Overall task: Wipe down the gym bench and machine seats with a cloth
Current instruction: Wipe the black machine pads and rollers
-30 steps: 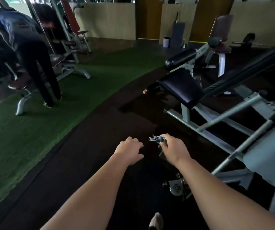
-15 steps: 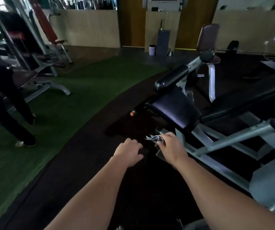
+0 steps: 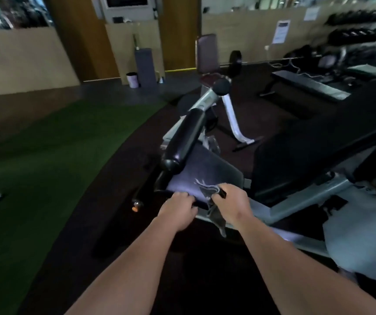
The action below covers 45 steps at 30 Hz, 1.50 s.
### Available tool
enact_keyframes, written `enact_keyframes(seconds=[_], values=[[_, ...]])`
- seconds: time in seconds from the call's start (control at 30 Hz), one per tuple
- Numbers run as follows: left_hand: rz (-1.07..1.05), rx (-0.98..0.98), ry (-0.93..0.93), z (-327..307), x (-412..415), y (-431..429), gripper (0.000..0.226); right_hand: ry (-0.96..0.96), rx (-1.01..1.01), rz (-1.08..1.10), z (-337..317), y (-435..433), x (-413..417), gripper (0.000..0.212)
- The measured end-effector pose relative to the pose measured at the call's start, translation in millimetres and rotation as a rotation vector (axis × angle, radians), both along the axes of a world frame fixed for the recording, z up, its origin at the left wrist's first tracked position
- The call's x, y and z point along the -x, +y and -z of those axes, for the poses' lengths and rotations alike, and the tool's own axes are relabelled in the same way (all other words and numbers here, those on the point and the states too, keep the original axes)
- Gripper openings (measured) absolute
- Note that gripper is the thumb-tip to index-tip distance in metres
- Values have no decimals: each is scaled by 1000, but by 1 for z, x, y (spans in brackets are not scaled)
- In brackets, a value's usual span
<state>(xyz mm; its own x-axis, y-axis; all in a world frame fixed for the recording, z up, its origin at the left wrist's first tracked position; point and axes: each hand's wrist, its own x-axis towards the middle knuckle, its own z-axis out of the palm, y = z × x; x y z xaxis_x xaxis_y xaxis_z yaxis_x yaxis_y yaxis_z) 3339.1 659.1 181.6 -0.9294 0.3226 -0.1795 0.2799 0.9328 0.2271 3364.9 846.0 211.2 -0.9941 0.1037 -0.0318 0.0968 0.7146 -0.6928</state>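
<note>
A dark padded machine seat (image 3: pixel 207 171) sits right in front of me on a grey steel frame (image 3: pixel 300 201). My right hand (image 3: pixel 232 203) grips a grey cloth (image 3: pixel 214 210) at the seat's near edge, and part of the cloth hangs down below the hand. My left hand (image 3: pixel 178 210) is curled beside it at the seat's near left corner; whether it touches the pad is unclear. A black roller pad (image 3: pixel 184 139) stands over the seat's far left side. The long black back pad (image 3: pixel 318 144) slopes up to the right.
Green turf (image 3: pixel 34 167) covers the floor on the left, dark rubber flooring (image 3: pixel 105 212) runs under me. A maroon seat on a white frame (image 3: pixel 207 55) and a flat bench (image 3: pixel 307 85) stand behind. A dumbbell rack (image 3: pixel 364 26) lines the right wall. A small bin (image 3: pixel 133 79) stands by the far wall.
I have moved forward and turned right, so the seat is now close under my hands. Both hands have reached its near edge. The person at the left has left the view.
</note>
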Motion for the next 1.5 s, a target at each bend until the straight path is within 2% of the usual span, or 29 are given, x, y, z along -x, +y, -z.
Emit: enact_keyframes(seconds=[0.07, 0.13, 0.27, 0.33, 0.4, 0.43, 0.53, 0.63, 0.7, 0.8, 0.87, 0.9, 1.13, 1.23, 1.37, 1.5], values=[[-2, -42, -13, 8, 42, 12, 46, -38, 112, 64, 6, 7, 35, 8], [-39, -90, -37, 22, 85, 27, 55, -66, 206, 119, 18, 16, 74, 8], [-235, -367, -247, 53, 162, 61, 84, -151, 458, 209, 56, 43, 156, 24], [-388, -514, -379, 72, 197, 78, 90, -207, 587, 245, 78, 59, 195, 39], [-491, -638, -500, 90, 227, 92, 78, -264, 722, 280, 101, 74, 231, 49], [-518, -695, -541, 98, 241, 99, 65, -294, 785, 299, 111, 80, 247, 46], [-605, -801, -581, 123, 281, 114, 37, -369, 943, 357, 146, 91, 289, 10], [-657, -819, -566, 154, 313, 123, 33, -447, 1070, 456, 196, 97, 322, 22], [-671, -777, -524, 177, 332, 128, 36, -489, 1070, 557, 230, 98, 340, 16], [-668, -691, -456, 211, 362, 132, 35, -480, 1040, 674, 278, 95, 365, 19], [-656, -635, -431, 229, 378, 137, 38, -481, 963, 731, 300, 93, 375, 7], [-641, -594, -419, 236, 384, 140, 41, -491, 904, 750, 314, 94, 379, 16], [-555, -402, -391, 254, 403, 150, 60, -494, 408, 555, 341, 99, 389, 15], [-517, -402, -330, 227, 406, 157, 62, -403, 238, 488, 346, 98, 389, 29], [-263, -441, -253, 160, 411, 156, 55, -325, 229, 415, 337, 82, 393, 43], [239, -209, -117, 91, 424, 127, 58, -302, 179, 295, 342, 69, 397, 48]])
